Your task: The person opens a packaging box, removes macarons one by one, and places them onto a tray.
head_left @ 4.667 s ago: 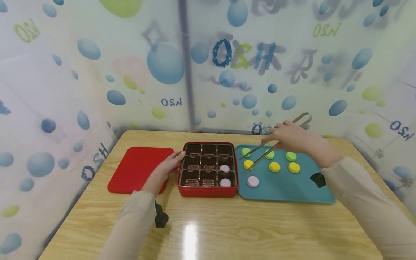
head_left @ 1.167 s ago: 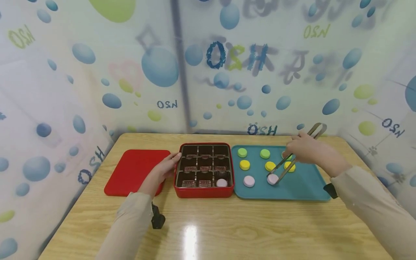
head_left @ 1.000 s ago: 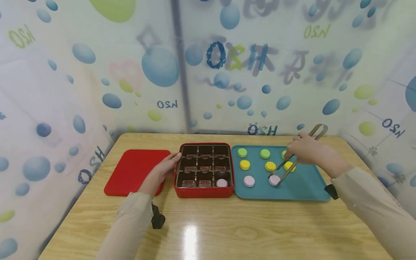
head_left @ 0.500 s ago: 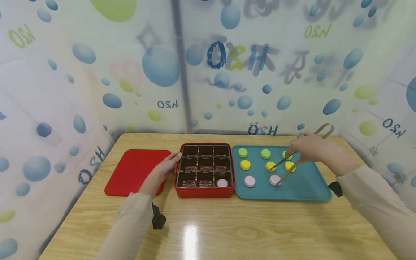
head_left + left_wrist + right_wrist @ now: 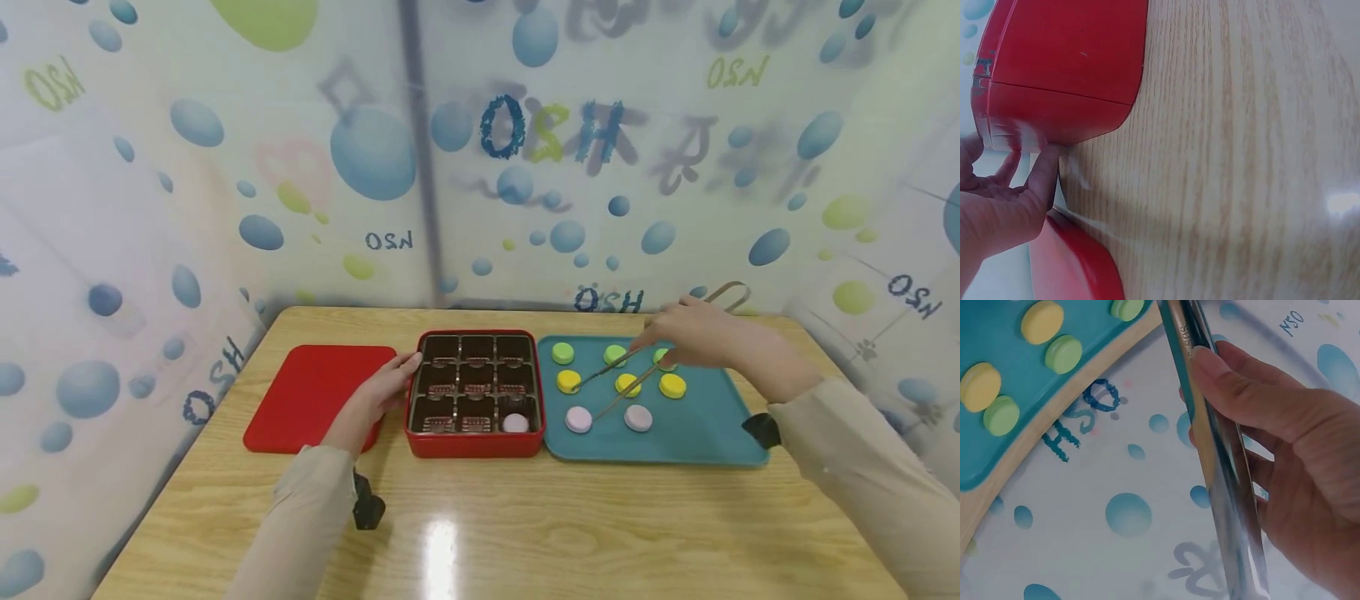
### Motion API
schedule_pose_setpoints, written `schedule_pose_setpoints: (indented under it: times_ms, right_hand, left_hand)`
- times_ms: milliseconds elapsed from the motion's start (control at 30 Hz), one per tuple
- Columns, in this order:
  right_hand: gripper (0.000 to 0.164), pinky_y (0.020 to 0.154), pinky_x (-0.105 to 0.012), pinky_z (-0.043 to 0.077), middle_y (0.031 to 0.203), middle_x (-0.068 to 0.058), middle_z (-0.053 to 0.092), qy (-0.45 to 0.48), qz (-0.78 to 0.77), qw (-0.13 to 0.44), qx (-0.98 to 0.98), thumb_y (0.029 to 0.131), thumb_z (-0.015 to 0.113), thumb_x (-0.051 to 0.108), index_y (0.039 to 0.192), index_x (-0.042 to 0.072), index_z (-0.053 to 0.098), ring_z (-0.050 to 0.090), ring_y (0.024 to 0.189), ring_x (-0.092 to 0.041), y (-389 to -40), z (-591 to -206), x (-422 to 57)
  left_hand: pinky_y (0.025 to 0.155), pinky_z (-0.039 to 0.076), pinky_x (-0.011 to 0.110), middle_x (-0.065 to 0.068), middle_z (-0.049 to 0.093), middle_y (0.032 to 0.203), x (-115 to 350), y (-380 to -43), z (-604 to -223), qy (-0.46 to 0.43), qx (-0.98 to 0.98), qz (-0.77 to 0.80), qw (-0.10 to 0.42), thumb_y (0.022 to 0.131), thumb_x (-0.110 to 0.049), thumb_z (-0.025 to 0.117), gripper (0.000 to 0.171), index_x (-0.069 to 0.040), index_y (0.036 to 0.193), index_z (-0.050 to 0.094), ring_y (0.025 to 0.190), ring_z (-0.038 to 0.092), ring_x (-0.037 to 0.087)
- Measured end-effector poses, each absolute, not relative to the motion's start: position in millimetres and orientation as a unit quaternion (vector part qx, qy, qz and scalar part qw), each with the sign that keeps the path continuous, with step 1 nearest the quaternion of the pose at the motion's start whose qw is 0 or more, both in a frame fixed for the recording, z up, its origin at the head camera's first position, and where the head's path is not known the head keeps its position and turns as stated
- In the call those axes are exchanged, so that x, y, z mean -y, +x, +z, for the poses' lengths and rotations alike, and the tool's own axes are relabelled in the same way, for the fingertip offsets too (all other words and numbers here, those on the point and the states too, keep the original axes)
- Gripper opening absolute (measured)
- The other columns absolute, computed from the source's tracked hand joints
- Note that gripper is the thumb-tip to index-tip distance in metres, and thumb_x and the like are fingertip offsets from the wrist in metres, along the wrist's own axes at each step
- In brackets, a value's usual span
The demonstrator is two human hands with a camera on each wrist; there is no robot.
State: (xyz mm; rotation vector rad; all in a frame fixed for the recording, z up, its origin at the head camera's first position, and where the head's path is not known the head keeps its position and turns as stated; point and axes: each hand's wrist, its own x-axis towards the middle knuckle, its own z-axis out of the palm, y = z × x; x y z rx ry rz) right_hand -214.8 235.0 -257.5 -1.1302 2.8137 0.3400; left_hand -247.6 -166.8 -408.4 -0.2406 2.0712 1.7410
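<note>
My left hand [image 5: 375, 393] rests its fingers against the left side of a red box [image 5: 475, 447] with a dark divided insert. One lavender macaron [image 5: 515, 423] sits in the box's front right compartment. My right hand [image 5: 693, 332] holds metal tongs [image 5: 1229, 500], arms spread, over the blue tray [image 5: 697, 437]. One tong tip is beside the left yellow macaron [image 5: 568, 382], the other right by the left lavender macaron [image 5: 578, 419]. A second lavender macaron [image 5: 638, 417] lies farther right on the tray. In the left wrist view, fingertips meet the box wall.
A red lid [image 5: 318, 400] lies left of the box, partly behind my left hand. Green macarons [image 5: 562, 353] form the tray's back row, with a yellow row before them. The wooden table [image 5: 480, 525] reaches a printed cloth backdrop [image 5: 480, 208].
A lavender macaron has gone from the box's middle right compartment to the tray, released by the tongs. The tongs then moved left toward the other lavender macaron. My left hand stays at the box.
</note>
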Motion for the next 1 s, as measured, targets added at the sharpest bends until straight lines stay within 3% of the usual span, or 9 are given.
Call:
schedule_pose_setpoints:
  times_ms: [267, 500, 1000]
  right_hand:
    - [0.04, 0.068, -0.035, 0.039, 0.097, 0.001, 0.065, -0.404, 0.09, 0.009, -0.91, 0.07, 0.076, 0.019, 0.109, 0.024, 0.067, 0.058, 0.085, -0.02, -216, -254, -217]
    - [0.04, 0.069, -0.034, 0.039, 0.099, 0.0, 0.065, -0.421, 0.084, -0.002, -0.903, 0.072, 0.075, 0.019, 0.111, 0.025, 0.067, 0.057, 0.09, -0.022, -214, -256, -196]
    - [0.035, 0.068, -0.029, 0.033, 0.089, 0.003, 0.063, -0.477, 0.156, -0.061, -0.863, 0.069, 0.076, 0.022, 0.104, 0.028, 0.07, 0.047, 0.074, -0.015, -214, -268, -153]
  left_hand:
    - [0.107, 0.03, 0.049, 0.02, 0.037, 0.141, 168, -249, -407, -0.092, -0.751, 0.618, 0.213, 0.097, -0.043, 0.034, 0.062, -0.012, 0.147, 0.012, 0.132, 0.034, 0.034]
    - [0.107, 0.031, 0.048, 0.021, 0.039, 0.14, 169, -249, -409, -0.086, -0.745, 0.627, 0.21, 0.097, -0.041, 0.034, 0.062, -0.012, 0.147, 0.012, 0.132, 0.035, 0.033]
    - [0.103, 0.036, 0.047, 0.022, 0.041, 0.138, 168, -249, -408, -0.095, -0.733, 0.642, 0.205, 0.097, -0.04, 0.036, 0.06, -0.012, 0.147, 0.015, 0.126, 0.042, 0.031]
